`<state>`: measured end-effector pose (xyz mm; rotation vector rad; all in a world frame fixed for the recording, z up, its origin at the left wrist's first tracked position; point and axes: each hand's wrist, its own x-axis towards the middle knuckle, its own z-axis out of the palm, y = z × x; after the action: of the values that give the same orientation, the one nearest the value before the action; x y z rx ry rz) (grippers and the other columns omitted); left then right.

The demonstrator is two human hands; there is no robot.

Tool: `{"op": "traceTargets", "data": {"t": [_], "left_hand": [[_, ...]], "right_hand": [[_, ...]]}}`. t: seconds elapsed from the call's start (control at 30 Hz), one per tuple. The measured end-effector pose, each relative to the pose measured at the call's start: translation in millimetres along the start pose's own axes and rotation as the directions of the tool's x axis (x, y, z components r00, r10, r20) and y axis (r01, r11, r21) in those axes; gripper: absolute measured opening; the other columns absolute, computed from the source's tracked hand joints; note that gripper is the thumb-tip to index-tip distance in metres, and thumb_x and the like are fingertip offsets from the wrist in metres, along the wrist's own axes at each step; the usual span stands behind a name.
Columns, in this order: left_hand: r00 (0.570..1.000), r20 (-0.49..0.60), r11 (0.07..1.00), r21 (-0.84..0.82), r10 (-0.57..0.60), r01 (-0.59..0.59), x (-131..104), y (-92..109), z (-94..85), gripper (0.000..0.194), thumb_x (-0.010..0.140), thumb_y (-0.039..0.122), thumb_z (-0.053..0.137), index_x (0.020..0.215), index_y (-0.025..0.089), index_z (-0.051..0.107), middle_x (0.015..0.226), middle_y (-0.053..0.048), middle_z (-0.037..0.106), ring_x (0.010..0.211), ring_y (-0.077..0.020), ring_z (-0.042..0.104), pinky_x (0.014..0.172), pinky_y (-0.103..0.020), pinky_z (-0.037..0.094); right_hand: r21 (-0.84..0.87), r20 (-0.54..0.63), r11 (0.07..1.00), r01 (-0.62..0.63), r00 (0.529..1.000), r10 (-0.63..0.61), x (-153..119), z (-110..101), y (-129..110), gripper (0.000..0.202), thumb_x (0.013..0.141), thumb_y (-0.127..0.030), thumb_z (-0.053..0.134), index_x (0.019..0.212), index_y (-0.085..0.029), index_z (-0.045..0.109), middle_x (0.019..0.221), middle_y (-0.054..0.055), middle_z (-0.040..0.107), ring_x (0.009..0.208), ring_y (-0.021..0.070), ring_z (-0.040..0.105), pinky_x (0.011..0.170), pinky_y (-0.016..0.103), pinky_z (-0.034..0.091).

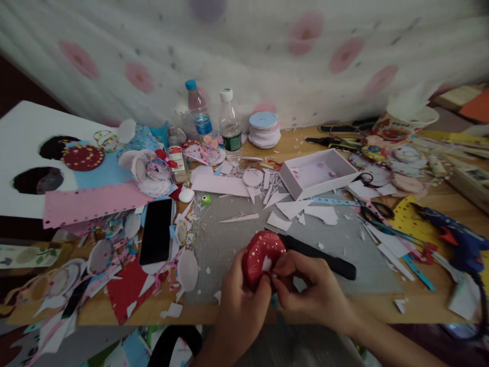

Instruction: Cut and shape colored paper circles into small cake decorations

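A round red fabric piece with small light dots and a pale patch (262, 255) is held above the front edge of the grey cutting mat (229, 244). My left hand (244, 300) grips its left and lower side, the thumb on its front. At its lower right edge, my right hand (309, 290) pinches with thumb and forefinger; something small and reddish shows at the fingertips, too small to make out. Behind my right hand, a black strap-like object (324, 259) lies on the mat. White paper scraps (294, 209) are scattered on the mat's far part.
A white open box (317, 173) stands behind the mat, with two bottles (231, 127) and stacked discs (264, 130) farther back. Left lies a phone (157, 232) among fabric pieces. On the right are scissors (376, 211) and a blue glue gun (454, 234).
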<state>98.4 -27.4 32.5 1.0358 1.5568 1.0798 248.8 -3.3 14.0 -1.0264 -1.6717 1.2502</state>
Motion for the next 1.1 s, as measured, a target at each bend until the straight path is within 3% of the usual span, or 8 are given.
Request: {"op": "traceTargets", "data": {"t": [0.13, 0.3, 0.43, 0.6, 0.7, 0.9, 1.0, 1.1], "left_hand": [[0.998, 0.051, 0.995, -0.095, -0.03, 0.035, 4.3, 8.5, -3.8, 0.041, 0.075, 0.024, 0.062, 0.115, 0.016, 0.058, 0.112, -0.01, 0.07, 0.102, -0.0226, 0.068, 0.088, -0.032, 0.055], [0.99, 0.143, 1.0, 0.018, -0.015, 0.013, 5.0, 8.6, -18.5, 0.05, 0.081, 0.029, 0.059, 0.128, 0.015, 0.049, 0.124, -0.014, 0.064, 0.111, -0.0237, 0.064, 0.096, -0.037, 0.052], [0.985, 0.17, 0.999, 0.04, -0.01, 0.003, 2.9, 9.6, -18.8, 0.051, 0.083, 0.03, 0.055, 0.132, 0.016, 0.046, 0.133, -0.016, 0.058, 0.12, -0.024, 0.059, 0.099, -0.037, 0.05], [0.974, 0.213, 0.958, 0.255, 0.073, -0.128, 3.0, 16.0, -18.6, 0.043, 0.079, 0.022, 0.055, 0.122, 0.018, 0.055, 0.112, -0.01, 0.07, 0.097, -0.0208, 0.069, 0.084, -0.032, 0.057], [0.941, 0.304, 0.887, 0.381, 0.148, -0.262, 2.0, 14.4, -21.8, 0.05, 0.075, 0.017, 0.055, 0.125, 0.017, 0.054, 0.101, -0.007, 0.075, 0.085, -0.019, 0.072, 0.077, -0.03, 0.058], [0.874, 0.36, 0.667, 0.567, 0.328, -0.484, 0.3, 3.8, -19.8, 0.06, 0.071, 0.011, 0.051, 0.131, 0.012, 0.05, 0.092, -0.01, 0.076, 0.078, -0.0242, 0.074, 0.068, -0.033, 0.06], [0.855, 0.347, 0.646, 0.56, 0.385, -0.518, 2.1, 6.2, -19.6, 0.059, 0.074, 0.01, 0.048, 0.132, 0.013, 0.048, 0.093, -0.009, 0.076, 0.077, -0.022, 0.074, 0.068, -0.032, 0.06], [0.863, 0.372, 0.703, 0.508, 0.342, -0.498, 4.2, 13.2, -23.4, 0.057, 0.077, 0.014, 0.052, 0.134, 0.016, 0.047, 0.099, -0.008, 0.075, 0.084, -0.0191, 0.072, 0.075, -0.029, 0.059]], "right_hand": [[-0.042, 0.11, 0.999, 0.032, 0.994, -0.027, 7.2, -7.4, -5.6, 0.014, 0.08, -0.011, 0.06, 0.081, -0.022, 0.051, 0.071, -0.004, 0.056, 0.058, 0.0077, 0.051, 0.053, 0.017, 0.043], [-0.143, 0.23, 0.988, 0.061, 0.973, -0.026, 14.3, -10.1, -15.8, 0.03, 0.084, -0.011, 0.057, 0.112, -0.021, 0.05, 0.092, 0.001, 0.061, 0.079, 0.0111, 0.057, 0.072, 0.022, 0.049], [-0.153, 0.181, 0.986, 0.067, 0.983, -0.039, 13.2, -6.7, -13.0, 0.019, 0.089, -0.014, 0.052, 0.107, -0.02, 0.052, 0.089, 0.001, 0.062, 0.074, 0.0107, 0.057, 0.068, 0.022, 0.047], [-0.066, 0.267, 0.997, -0.049, 0.962, 0.065, 14.8, -8.8, -14.0, 0.014, 0.085, -0.012, 0.052, 0.097, -0.019, 0.056, 0.08, -0.001, 0.06, 0.066, 0.0098, 0.052, 0.061, 0.021, 0.043], [0.051, 0.333, 0.977, -0.206, 0.926, 0.178, 16.9, -11.6, -14.9, 0.009, 0.079, -0.011, 0.058, 0.084, -0.018, 0.054, 0.072, -0.004, 0.056, 0.061, 0.0081, 0.046, 0.056, 0.02, 0.039], [0.22, 0.391, 0.858, -0.463, 0.848, 0.358, 23.9, -12.8, -12.2, 0.014, 0.068, -0.007, 0.058, 0.075, -0.017, 0.052, 0.065, -0.007, 0.053, 0.054, 0.0052, 0.042, 0.05, 0.017, 0.035], [0.192, 0.488, 0.775, -0.602, 0.744, 0.456, 33.2, -17.1, -15.0, 0.008, 0.07, -0.012, 0.056, 0.072, -0.018, 0.052, 0.056, -0.008, 0.051, 0.045, 0.0045, 0.039, 0.042, 0.016, 0.032], [0.16, 0.572, 0.703, -0.693, 0.645, 0.506, 41.5, -22.1, -19.6, 0.014, 0.076, -0.024, 0.058, 0.066, -0.017, 0.052, 0.053, -0.006, 0.051, 0.043, 0.0047, 0.041, 0.04, 0.016, 0.033]]}}
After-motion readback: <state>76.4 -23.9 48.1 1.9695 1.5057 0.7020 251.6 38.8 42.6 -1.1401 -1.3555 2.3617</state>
